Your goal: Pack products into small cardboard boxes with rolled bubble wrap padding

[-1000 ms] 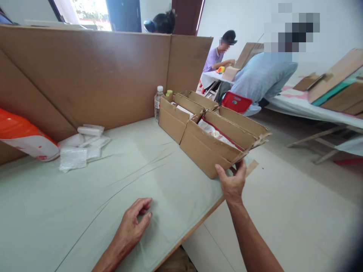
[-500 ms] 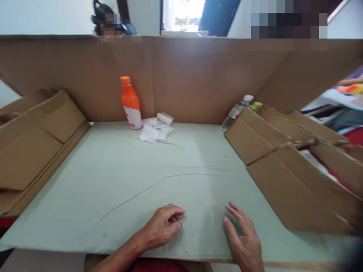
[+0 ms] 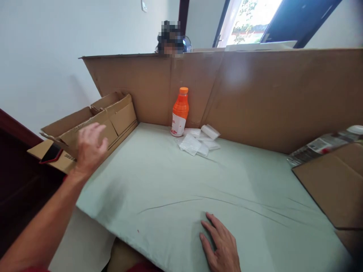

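My left hand (image 3: 90,148) is raised at the left, in front of the open cardboard box (image 3: 122,118). Its fingers are loosely bent and apart, with nothing in them; whether it touches the box I cannot tell. Near the table's front edge, my right hand (image 3: 220,241) rests over the pale green cloth (image 3: 170,177) with its fingers spread and nothing held. An orange bottle (image 3: 180,112) with a white label stands upright at the back. Beside it lie several clear plastic packets (image 3: 190,144).
A tall cardboard wall (image 3: 272,94) closes off the back. At the right, a clear plastic bottle (image 3: 320,146) leans behind another cardboard box (image 3: 330,181). Behind the wall, the top of a person's head (image 3: 170,37) shows. A dark object (image 3: 51,154) lies by the left box.
My view has swung to the left. My left hand has left the middle of the table for the left box, its fingers loosening. My right hand stays low over the cloth.
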`<move>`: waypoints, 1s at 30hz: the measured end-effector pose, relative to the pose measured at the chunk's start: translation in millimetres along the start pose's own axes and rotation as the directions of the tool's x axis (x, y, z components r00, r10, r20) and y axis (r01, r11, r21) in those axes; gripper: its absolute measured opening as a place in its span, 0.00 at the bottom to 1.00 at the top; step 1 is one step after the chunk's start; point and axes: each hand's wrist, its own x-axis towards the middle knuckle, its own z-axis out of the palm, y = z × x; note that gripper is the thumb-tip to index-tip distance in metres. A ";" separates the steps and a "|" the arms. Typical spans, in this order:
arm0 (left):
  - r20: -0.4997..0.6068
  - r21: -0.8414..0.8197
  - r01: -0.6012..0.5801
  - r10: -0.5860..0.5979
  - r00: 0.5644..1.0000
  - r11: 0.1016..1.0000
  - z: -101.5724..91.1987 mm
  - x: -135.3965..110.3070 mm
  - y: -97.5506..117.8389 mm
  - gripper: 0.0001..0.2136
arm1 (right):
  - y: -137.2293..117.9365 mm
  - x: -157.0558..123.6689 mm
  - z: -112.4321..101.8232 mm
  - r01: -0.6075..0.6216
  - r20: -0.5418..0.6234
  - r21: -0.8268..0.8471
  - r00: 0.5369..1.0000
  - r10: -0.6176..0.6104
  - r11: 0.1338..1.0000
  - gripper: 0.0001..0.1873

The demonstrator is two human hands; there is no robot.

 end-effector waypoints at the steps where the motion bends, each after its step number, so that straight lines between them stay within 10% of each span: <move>1: -0.001 0.104 0.036 -0.036 0.999 0.994 -6.2 13.2 -10.8 0.20 | 0.1 0.6 -0.9 -0.001 -0.005 0.006 1.000 0.001 1.000 0.14; 11: 0.132 0.239 0.343 -0.380 0.915 0.909 -14.0 34.5 -58.9 0.24 | -4.8 4.2 -6.9 -0.016 0.001 0.010 1.000 0.016 1.000 0.12; 18: 0.183 0.074 -0.006 -0.007 0.983 0.997 -18.2 -11.6 2.2 0.24 | -2.9 3.9 -3.3 0.000 -0.012 -0.001 1.000 0.000 1.000 0.13; 25: 0.162 -0.342 -0.491 0.565 0.809 0.801 -22.1 -63.0 106.7 0.23 | -12.2 2.0 -11.7 -0.132 -0.025 0.153 0.990 0.137 0.979 0.23; 30: 0.095 -0.483 -0.559 0.675 0.731 0.674 -34.1 -92.4 128.4 0.31 | -18.7 -2.8 -21.8 -0.314 -0.021 0.364 0.938 0.345 0.877 0.27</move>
